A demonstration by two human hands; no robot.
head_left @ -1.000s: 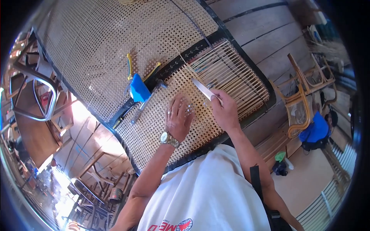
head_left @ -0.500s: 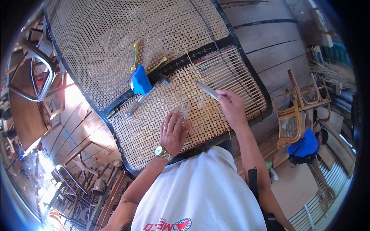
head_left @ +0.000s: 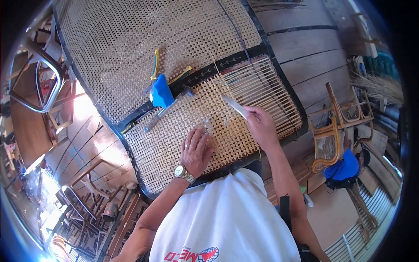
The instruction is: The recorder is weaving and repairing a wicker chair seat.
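My left hand [head_left: 196,150], with a ring and a wristwatch, rests palm down on the cane webbing [head_left: 170,150] of a dark-framed panel, fingers stretched out. To its right, my right hand [head_left: 262,126] is closed around a flat, pointed knife [head_left: 235,106]. The knife's tip points up and left, over the place where the finished weave meets the bare parallel cane strands [head_left: 262,87]. Whether the tip touches the cane I cannot tell. Small clear bits [head_left: 207,121] lie on the weave between my hands.
Up and left of my hands lie a hammer [head_left: 168,110], a blue object [head_left: 163,91] and yellow-handled pliers [head_left: 155,64]. A larger cane panel [head_left: 126,56] adjoins beyond a dark crossbar. Chair frames [head_left: 327,139] stand right, beside a person in blue [head_left: 342,168]; more chairs [head_left: 87,192] stand left.
My right hand and the knife have shifted slightly down, and the blade is tilted a little more steeply. My left hand stays on the weave.
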